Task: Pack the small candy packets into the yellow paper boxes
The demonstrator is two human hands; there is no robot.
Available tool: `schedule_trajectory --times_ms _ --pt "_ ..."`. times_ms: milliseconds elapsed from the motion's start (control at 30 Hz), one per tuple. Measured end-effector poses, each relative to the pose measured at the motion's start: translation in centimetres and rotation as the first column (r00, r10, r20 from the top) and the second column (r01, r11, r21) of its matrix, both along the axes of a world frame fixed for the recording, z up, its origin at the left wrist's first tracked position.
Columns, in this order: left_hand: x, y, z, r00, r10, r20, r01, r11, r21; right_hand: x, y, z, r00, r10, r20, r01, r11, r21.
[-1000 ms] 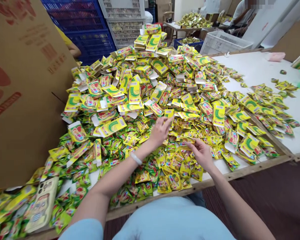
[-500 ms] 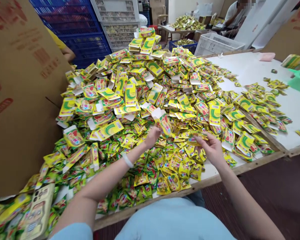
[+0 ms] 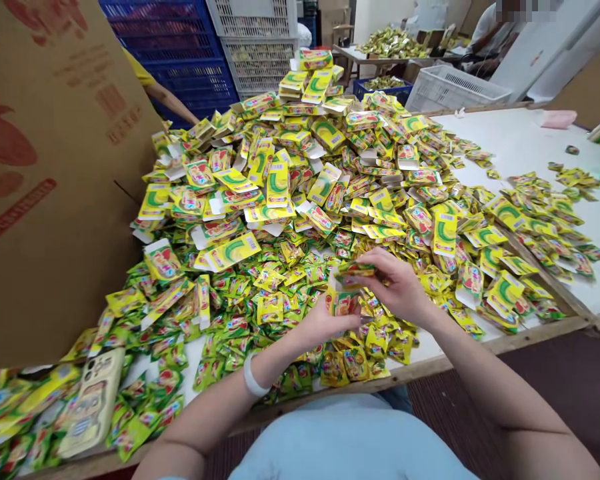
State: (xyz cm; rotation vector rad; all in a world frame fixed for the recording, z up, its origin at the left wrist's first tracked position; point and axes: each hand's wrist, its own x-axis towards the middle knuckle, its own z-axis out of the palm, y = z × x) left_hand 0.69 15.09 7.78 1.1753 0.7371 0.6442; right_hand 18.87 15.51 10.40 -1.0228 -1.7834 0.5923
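Observation:
Low over the pile, my left hand (image 3: 325, 325) is closed round a small yellow-green candy box (image 3: 341, 301) whose white end flap stands up. My right hand (image 3: 397, 283) pinches candy packets (image 3: 356, 271) at the top of that box; how many packets it holds is hidden by the fingers. Green candy packets (image 3: 230, 337) lie to the left below my hands, and yellow candy packets (image 3: 353, 363) lie just in front of me. Behind them rises a big heap of yellow cartons (image 3: 277, 183), many with open white flaps.
A tall cardboard box (image 3: 80, 200) blocks the left side. A phone (image 3: 94, 403) lies on packets near the front left. Stacked crates (image 3: 180, 80) stand behind, where another person's arm (image 3: 173, 103) reaches in. A wooden strip (image 3: 555, 283) crosses the white table (image 3: 525, 143).
My left hand has come nearer and taken a box. My right hand has moved left, bringing packets up to the box opening. The view has shifted a little to the left.

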Motion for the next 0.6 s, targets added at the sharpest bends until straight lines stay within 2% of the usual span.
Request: schedule_trajectory --times_ms 67,133,233,333,467,533,600 --pt "-0.1 -0.1 -0.3 0.999 -0.028 -0.025 0.03 0.998 0.058 0.6 -0.4 0.6 0.977 0.116 0.178 -0.108 0.993 -0.055" --pt "-0.1 0.0 -0.8 0.997 -0.066 -0.043 0.07 0.993 0.095 1.1 -0.9 1.6 0.921 0.223 0.32 -0.186 0.972 -0.142" --pt "-0.1 0.2 -1.4 0.993 -0.098 -0.064 0.106 0.987 0.122 1.6 -1.2 2.8 0.851 0.327 0.411 -0.249 0.94 -0.233" --pt "-0.4 0.2 -1.6 0.986 -0.157 -0.06 0.162 0.982 0.1 2.0 -1.3 2.7 0.879 0.351 0.324 -0.263 0.922 -0.284" --pt "-1.1 -0.7 -1.8 0.967 -0.25 -0.037 0.252 0.966 0.056 2.0 -2.5 0.5 0.959 0.222 0.177 -0.188 0.963 -0.192" --pt "-1.3 -1.4 -2.3 0.957 -0.284 -0.065 0.287 0.957 0.045 2.1 -3.6 -0.6 0.954 0.257 0.155 -0.226 0.955 -0.193" --pt "-1.2 -2.0 -3.1 0.946 -0.304 -0.111 0.309 0.95 0.035 2.4 -4.7 -1.2 0.931 0.336 0.145 -0.288 0.917 -0.277"
